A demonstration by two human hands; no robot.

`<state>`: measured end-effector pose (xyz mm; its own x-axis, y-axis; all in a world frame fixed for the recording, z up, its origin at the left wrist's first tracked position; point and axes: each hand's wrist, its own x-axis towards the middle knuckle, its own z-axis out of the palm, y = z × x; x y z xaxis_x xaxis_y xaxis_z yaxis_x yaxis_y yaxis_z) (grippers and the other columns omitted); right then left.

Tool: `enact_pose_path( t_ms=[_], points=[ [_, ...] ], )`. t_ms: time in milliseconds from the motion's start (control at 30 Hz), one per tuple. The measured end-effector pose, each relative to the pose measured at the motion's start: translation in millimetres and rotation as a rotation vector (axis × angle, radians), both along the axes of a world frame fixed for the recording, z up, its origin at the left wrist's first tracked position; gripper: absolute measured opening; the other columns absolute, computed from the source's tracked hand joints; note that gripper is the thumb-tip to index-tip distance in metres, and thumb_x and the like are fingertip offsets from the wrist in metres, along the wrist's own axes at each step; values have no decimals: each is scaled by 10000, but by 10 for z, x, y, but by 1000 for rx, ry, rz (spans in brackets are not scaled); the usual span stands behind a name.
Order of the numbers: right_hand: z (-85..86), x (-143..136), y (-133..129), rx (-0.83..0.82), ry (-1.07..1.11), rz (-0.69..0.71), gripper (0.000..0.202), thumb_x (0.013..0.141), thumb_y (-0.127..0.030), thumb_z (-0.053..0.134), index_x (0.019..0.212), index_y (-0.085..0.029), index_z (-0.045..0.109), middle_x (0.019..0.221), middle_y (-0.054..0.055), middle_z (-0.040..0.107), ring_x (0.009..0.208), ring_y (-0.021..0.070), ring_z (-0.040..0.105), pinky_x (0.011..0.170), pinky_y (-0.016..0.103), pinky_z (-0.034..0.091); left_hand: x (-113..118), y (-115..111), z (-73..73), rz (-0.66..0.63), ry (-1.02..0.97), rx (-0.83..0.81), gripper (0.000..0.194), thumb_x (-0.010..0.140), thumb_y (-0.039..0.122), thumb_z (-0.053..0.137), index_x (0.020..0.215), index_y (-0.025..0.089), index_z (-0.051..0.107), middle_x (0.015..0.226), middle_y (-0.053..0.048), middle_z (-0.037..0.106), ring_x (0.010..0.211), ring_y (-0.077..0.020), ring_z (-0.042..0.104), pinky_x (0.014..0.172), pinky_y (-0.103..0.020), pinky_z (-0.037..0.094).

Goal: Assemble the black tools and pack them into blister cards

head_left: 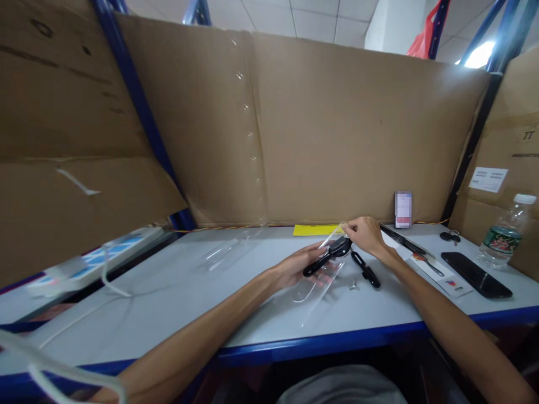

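There, above the pale tabletop (168, 292), a glossy black tool (327, 260) is held aslant, its slim rounded handle pointing low to the left and its broader head up to the right, against a crinkly, see-through plastic wrapper (320, 292) that hangs down beneath it, catching the light.

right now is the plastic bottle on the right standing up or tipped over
Upright: the bottle stands on the table, its white cap at the top and its label below.
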<state>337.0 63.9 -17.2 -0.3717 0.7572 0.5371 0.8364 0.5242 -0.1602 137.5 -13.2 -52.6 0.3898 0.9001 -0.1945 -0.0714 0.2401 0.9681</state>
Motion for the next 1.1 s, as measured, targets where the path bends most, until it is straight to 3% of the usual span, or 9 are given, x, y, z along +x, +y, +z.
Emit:
enact_pose_path(
  t_ms=[133,267,367,433,567,767,933,1033,1100],
  points=[
    [-21,-65,-61,-24,-115,-11,387,931,-369,445,726,-198,725,742,67,724,696,175,616,594,269,287,35,18,-69,-30,-76,-20,535,938,388,545,1424,224,394,956,-110,725,623,-205,709,500,-281,550],
    [-86,-194,-137,-101,-202,-35,302,930,-328,460,869,-203,728,865,102,743,811,218,654,675,279,364,84,39,-116,-152,-81,-106,552,918,577,480,1276,156,501,946,-134,724,531,-188,670,396,-258,484],
    [-124,-258,-152,-60,-163,5,250,934,-281,468,950,-193,702,961,112,723,928,228,629,777,289,403,96,35,-97,-141,-37,-82,464,883,484,604,1192,149,517,913,-124,730,459,-139,620,383,-225,456],
    [-115,-255,-131,41,-40,50,237,946,-256,453,935,-185,679,997,108,700,992,220,593,846,288,402,84,34,-62,-81,-50,-19,401,860,370,665,1166,154,522,907,-109,732,449,-109,594,393,-202,443],
    [-51,-178,-37,132,305,151,210,936,-243,453,848,-179,632,914,72,681,920,183,593,841,269,413,27,54,0,-68,-103,60,386,865,373,661,1157,145,549,922,-104,728,457,-88,571,389,-192,404],
    [-118,-99,194,-123,639,264,164,799,-270,535,684,-179,609,669,-3,637,670,149,594,696,270,458,-31,79,-26,-136,3,72,405,833,391,701,1120,135,572,860,-84,714,410,-71,523,368,-198,370],
    [-134,-53,336,-465,1065,364,129,701,-307,620,691,-180,601,664,-5,622,697,155,623,686,291,531,-19,25,6,-107,3,79,309,824,307,713,1045,122,601,829,-91,708,394,-53,484,368,-183,348],
    [-51,72,392,-396,1244,405,132,710,-313,608,705,-184,582,673,-12,614,733,145,631,746,298,553,-25,30,5,-58,-26,40,211,842,212,672,1015,105,616,820,-110,713,399,-49,480,371,-169,352],
    [-3,180,420,-286,1169,310,146,749,-331,574,741,-186,586,692,-2,626,741,162,634,702,296,554,-44,74,-23,52,-102,1,162,844,151,641,999,117,606,827,-106,718,401,-60,501,369,-167,378]
  ],
)
